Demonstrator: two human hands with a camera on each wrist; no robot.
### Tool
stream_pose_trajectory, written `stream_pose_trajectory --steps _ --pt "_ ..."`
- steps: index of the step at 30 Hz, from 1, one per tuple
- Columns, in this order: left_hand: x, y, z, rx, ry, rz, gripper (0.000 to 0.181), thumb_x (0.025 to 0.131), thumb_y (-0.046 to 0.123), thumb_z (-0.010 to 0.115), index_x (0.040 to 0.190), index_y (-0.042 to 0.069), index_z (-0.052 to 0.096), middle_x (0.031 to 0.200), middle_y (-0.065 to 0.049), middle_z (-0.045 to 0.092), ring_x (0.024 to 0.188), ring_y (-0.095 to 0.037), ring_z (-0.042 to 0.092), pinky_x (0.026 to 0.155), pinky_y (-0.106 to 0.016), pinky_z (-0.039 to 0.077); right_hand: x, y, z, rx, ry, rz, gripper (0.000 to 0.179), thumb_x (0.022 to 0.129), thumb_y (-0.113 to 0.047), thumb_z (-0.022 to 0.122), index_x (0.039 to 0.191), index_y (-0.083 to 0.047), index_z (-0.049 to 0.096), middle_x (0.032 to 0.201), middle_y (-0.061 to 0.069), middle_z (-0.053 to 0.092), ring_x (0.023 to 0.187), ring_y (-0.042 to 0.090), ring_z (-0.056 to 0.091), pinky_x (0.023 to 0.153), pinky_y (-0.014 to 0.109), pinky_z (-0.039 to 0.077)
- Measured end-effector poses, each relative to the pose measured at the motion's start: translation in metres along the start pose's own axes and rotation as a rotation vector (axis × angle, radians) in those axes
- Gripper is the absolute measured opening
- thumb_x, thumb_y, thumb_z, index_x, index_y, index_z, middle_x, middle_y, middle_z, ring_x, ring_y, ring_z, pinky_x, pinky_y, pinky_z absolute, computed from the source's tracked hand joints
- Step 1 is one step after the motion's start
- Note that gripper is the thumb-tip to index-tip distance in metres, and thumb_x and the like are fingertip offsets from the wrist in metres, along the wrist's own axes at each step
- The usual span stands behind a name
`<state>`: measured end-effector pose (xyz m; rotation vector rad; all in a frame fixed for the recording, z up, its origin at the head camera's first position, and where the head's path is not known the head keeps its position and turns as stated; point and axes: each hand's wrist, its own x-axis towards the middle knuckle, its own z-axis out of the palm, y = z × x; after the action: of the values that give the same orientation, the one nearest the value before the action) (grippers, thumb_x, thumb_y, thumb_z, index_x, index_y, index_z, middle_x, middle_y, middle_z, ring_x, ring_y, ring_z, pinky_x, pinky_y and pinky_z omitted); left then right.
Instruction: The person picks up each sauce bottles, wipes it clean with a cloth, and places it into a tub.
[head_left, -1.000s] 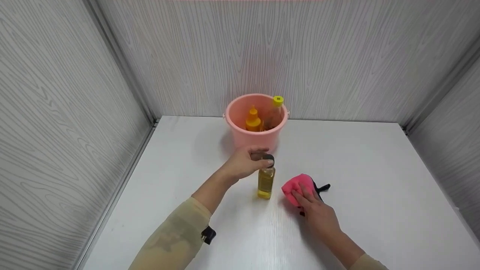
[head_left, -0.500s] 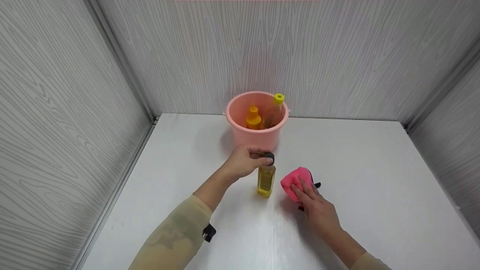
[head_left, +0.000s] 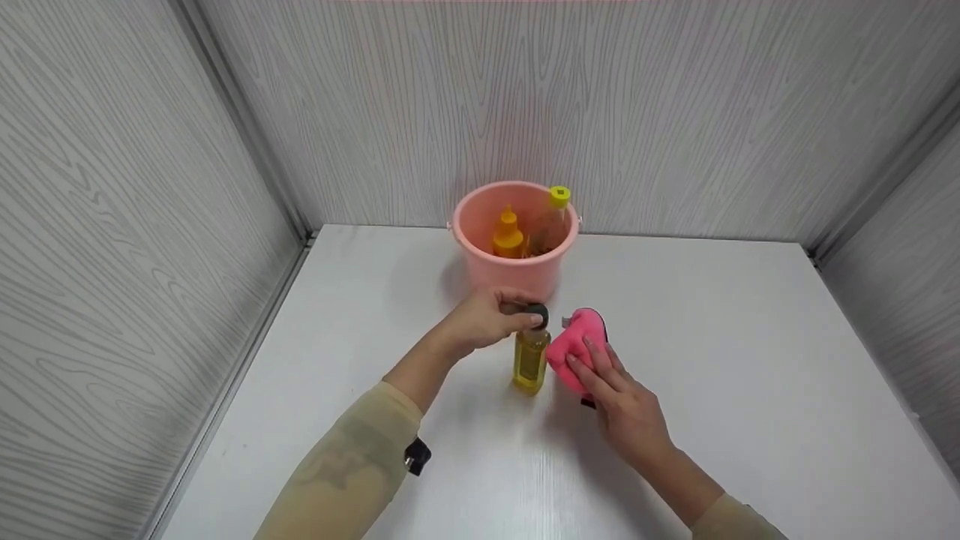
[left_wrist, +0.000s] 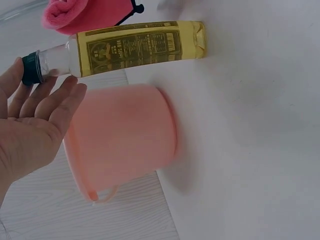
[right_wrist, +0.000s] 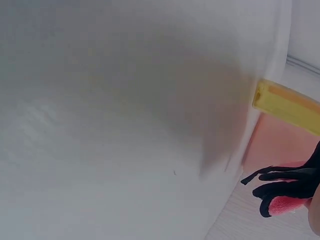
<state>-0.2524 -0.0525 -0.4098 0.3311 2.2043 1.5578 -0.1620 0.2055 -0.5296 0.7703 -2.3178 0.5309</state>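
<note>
My left hand (head_left: 476,322) pinches the dark green cap (left_wrist: 31,69) of a clear bottle of yellow oil (head_left: 531,364). The bottle stands nearly upright over the white table, its printed label showing in the left wrist view. To its right, my right hand (head_left: 634,420) grips a plush pink cloth (head_left: 574,352) with black edging, fingers spread across its front and the thumb hidden. The cloth's left edge comes right up to the bottle's side. Black straps (right_wrist: 285,182) dangle from the cloth in the right wrist view.
Behind the bottle stands a pink bucket (head_left: 517,277). Inside it are an orange squeeze bottle (head_left: 508,241) and a clear bottle with a yellow cap (head_left: 559,196). Wood-patterned panels (head_left: 390,112) enclose the white table (head_left: 712,322) at the back and sides.
My right hand has lifted the pink cloth and brought it left, up to the bottle, turning it on the way. The left hand has kept its hold on the cap, almost unmoved.
</note>
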Motion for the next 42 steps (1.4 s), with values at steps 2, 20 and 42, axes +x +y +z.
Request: stream_pose_trajectory --steps 2,20,42 --pt "0.000 0.001 0.000 0.016 0.003 -0.009 0.031 0.099 0.023 0.078 0.129 0.020 0.077 0.117 0.002 0.075 0.112 -0.023 0.068 0.098 -0.043 0.058 0.005 -0.002 0.000 -0.003 0.015 -0.032 0.080 0.077 0.010 0.088 0.149 -0.015 0.064 0.158 0.014 0.052 0.139 0.041 0.056 0.096 0.047 0.056" --pt "0.000 0.004 -0.004 0.027 -0.017 -0.032 0.032 0.095 0.025 0.083 0.126 0.020 0.077 0.120 0.003 0.075 0.113 -0.023 0.069 0.097 -0.046 0.059 0.025 -0.009 0.008 -0.018 -0.086 -0.087 0.078 0.078 0.004 0.091 0.148 -0.019 0.065 0.159 0.012 0.053 0.140 0.045 0.053 0.090 0.048 0.061" --pt "-0.002 0.002 -0.001 0.018 -0.027 -0.030 0.032 0.095 0.026 0.082 0.126 0.019 0.077 0.118 0.002 0.077 0.113 -0.021 0.070 0.097 -0.046 0.059 0.015 -0.015 0.014 -0.032 -0.214 -0.013 0.078 0.079 0.005 0.090 0.148 -0.020 0.065 0.158 0.012 0.052 0.137 0.045 0.056 0.096 0.050 0.057"
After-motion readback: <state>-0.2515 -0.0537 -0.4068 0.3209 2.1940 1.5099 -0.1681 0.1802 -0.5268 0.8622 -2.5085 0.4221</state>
